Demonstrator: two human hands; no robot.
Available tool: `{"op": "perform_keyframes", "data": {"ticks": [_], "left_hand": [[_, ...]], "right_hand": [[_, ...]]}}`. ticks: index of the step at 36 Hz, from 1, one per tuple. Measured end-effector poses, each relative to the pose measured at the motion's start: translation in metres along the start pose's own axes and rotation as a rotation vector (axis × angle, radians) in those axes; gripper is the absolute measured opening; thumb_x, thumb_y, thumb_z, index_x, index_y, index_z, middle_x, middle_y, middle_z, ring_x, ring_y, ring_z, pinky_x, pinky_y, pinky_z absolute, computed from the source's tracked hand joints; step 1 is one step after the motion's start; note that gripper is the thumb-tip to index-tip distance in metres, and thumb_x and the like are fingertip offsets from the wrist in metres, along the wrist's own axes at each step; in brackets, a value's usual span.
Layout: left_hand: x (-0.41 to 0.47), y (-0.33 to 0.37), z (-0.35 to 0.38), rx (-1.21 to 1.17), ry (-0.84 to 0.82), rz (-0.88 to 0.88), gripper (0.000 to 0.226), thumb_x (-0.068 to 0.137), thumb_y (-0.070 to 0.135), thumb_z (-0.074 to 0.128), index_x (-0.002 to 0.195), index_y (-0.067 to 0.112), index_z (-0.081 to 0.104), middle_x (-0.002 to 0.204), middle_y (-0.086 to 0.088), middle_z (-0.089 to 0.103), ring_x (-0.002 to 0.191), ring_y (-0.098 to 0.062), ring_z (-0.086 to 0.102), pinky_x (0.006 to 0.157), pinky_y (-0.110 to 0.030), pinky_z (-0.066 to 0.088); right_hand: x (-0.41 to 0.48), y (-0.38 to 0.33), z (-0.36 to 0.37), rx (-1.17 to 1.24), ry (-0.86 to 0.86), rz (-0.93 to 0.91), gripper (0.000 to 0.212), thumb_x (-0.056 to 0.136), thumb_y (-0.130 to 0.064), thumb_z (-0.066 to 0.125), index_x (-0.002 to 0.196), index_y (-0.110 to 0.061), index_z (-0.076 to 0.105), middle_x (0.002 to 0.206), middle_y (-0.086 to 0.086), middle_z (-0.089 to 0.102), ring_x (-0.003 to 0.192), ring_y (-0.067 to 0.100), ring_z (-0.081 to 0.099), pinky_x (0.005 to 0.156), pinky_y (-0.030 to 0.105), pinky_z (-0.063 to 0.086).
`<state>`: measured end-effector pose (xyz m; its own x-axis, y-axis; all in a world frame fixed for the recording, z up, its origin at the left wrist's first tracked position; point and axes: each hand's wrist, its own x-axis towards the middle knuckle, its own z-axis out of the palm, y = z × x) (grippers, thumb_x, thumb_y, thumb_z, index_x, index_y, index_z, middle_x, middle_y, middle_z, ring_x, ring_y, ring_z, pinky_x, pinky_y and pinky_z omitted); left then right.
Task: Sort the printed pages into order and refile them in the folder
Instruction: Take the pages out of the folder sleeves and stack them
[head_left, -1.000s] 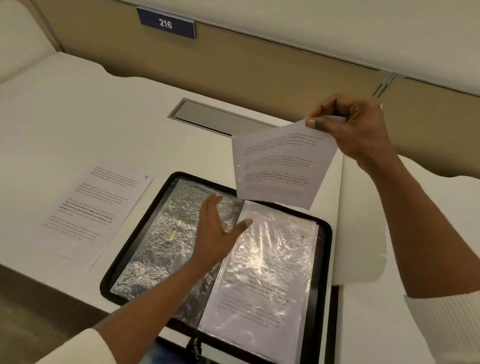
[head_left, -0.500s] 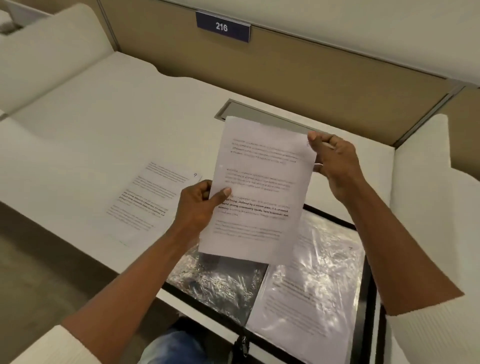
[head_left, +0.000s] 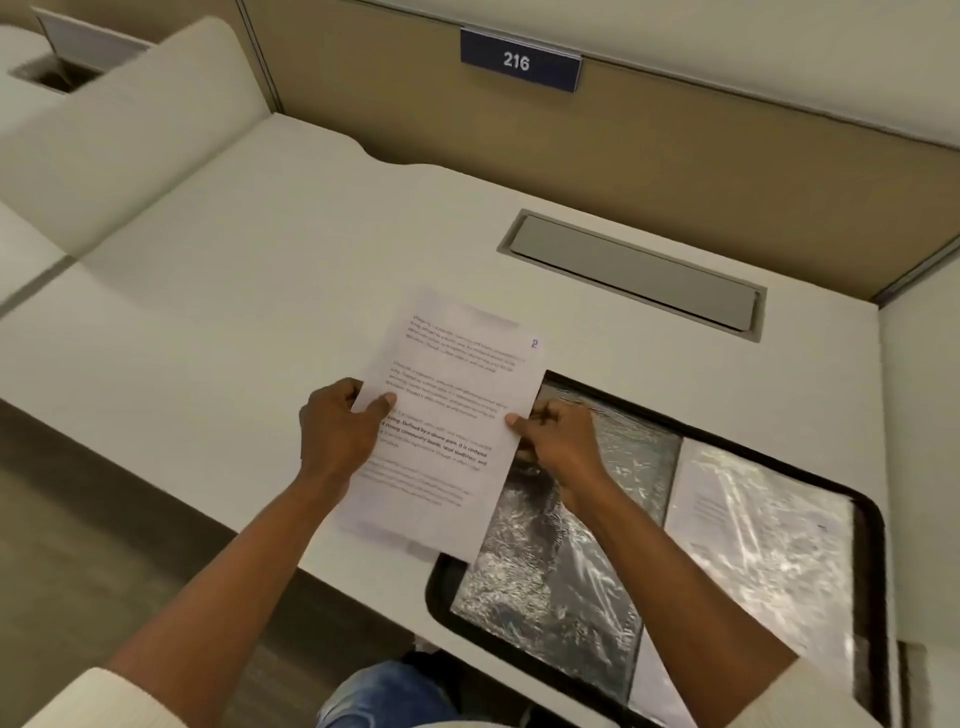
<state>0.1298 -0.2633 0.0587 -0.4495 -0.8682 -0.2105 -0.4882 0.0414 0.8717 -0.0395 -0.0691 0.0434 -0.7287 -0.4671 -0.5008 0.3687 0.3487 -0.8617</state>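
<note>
I hold a printed page (head_left: 447, 415) flat just above the white desk, left of the open folder. My left hand (head_left: 337, 431) grips its left edge with the thumb on top. My right hand (head_left: 556, 441) pinches its right edge. A second sheet seems to lie under it, its edges showing at top and bottom. The black folder (head_left: 867, 519) lies open at the right with shiny plastic sleeves (head_left: 561, 582); the right-hand sleeve holds a printed page (head_left: 763, 545).
A grey cable hatch (head_left: 634, 275) is set into the desk behind the folder. A beige partition with a blue sign reading 216 (head_left: 519, 61) runs along the back. White dividers stand at the left (head_left: 130, 130) and the right. The desk's front edge is near my knees (head_left: 384, 696).
My left hand left the folder and took the page's left edge. Both hands carried the page left and down onto the sheet lying beside the folder.
</note>
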Motion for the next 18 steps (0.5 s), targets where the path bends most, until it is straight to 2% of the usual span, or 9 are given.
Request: {"op": "perform_keyframes", "data": {"ticks": [2, 4, 7, 9, 12, 15, 18], "left_hand": [[0.015, -0.01, -0.009, 0.102, 0.035, 0.013, 0.015, 0.089, 0.028, 0.085, 0.091, 0.016, 0.076, 0.085, 0.004, 0.078, 0.077, -0.016, 0.075, 0.07, -0.031, 0.06], [0.03, -0.022, -0.018, 0.235, 0.063, 0.024, 0.019, 0.086, 0.033, 0.086, 0.086, 0.018, 0.074, 0.081, 0.004, 0.076, 0.074, -0.02, 0.074, 0.071, -0.037, 0.061], [0.048, -0.035, -0.027, 0.382, 0.065, 0.039, 0.023, 0.084, 0.038, 0.086, 0.086, 0.019, 0.072, 0.081, 0.004, 0.075, 0.074, -0.024, 0.072, 0.077, -0.046, 0.062], [0.059, -0.042, -0.031, 0.48, 0.054, 0.06, 0.024, 0.084, 0.04, 0.086, 0.083, 0.022, 0.069, 0.082, 0.005, 0.074, 0.075, -0.026, 0.071, 0.086, -0.047, 0.059], [0.071, -0.049, -0.033, 0.592, 0.044, 0.048, 0.025, 0.086, 0.04, 0.084, 0.084, 0.024, 0.065, 0.082, 0.006, 0.071, 0.076, -0.025, 0.065, 0.095, -0.044, 0.048], [0.076, -0.054, -0.033, 0.674, 0.03, 0.046, 0.023, 0.087, 0.04, 0.082, 0.085, 0.025, 0.066, 0.079, 0.007, 0.069, 0.075, -0.022, 0.06, 0.091, -0.04, 0.036], [0.081, -0.062, -0.031, 0.732, 0.019, 0.06, 0.021, 0.088, 0.041, 0.08, 0.085, 0.027, 0.064, 0.077, 0.008, 0.068, 0.075, -0.021, 0.06, 0.088, -0.038, 0.031]], "right_hand": [[0.003, 0.005, 0.017, -0.023, 0.038, -0.002, 0.014, 0.09, -0.008, 0.081, 0.1, -0.008, 0.072, 0.095, 0.005, 0.08, 0.083, 0.019, 0.078, 0.066, 0.03, 0.063], [0.006, 0.008, 0.034, -0.052, 0.063, -0.011, 0.016, 0.088, -0.008, 0.083, 0.098, -0.008, 0.071, 0.09, 0.006, 0.079, 0.075, 0.018, 0.077, 0.062, 0.026, 0.06], [0.011, 0.017, 0.055, -0.133, 0.1, -0.026, 0.019, 0.084, -0.012, 0.088, 0.093, -0.01, 0.071, 0.084, 0.005, 0.079, 0.068, 0.022, 0.076, 0.063, 0.036, 0.063], [0.015, 0.023, 0.067, -0.199, 0.131, -0.04, 0.022, 0.081, -0.017, 0.091, 0.089, -0.01, 0.071, 0.078, 0.002, 0.077, 0.064, 0.021, 0.075, 0.067, 0.04, 0.064], [0.019, 0.029, 0.081, -0.256, 0.191, -0.039, 0.027, 0.078, -0.023, 0.094, 0.083, -0.014, 0.069, 0.078, 0.001, 0.075, 0.069, 0.022, 0.074, 0.067, 0.039, 0.063], [0.021, 0.035, 0.091, -0.302, 0.221, -0.036, 0.03, 0.076, -0.025, 0.095, 0.083, -0.017, 0.067, 0.081, -0.001, 0.074, 0.072, 0.019, 0.073, 0.065, 0.037, 0.06], [0.02, 0.038, 0.097, -0.338, 0.228, -0.048, 0.031, 0.077, -0.024, 0.093, 0.086, -0.017, 0.065, 0.084, -0.003, 0.071, 0.072, 0.012, 0.068, 0.059, 0.026, 0.048]]}}
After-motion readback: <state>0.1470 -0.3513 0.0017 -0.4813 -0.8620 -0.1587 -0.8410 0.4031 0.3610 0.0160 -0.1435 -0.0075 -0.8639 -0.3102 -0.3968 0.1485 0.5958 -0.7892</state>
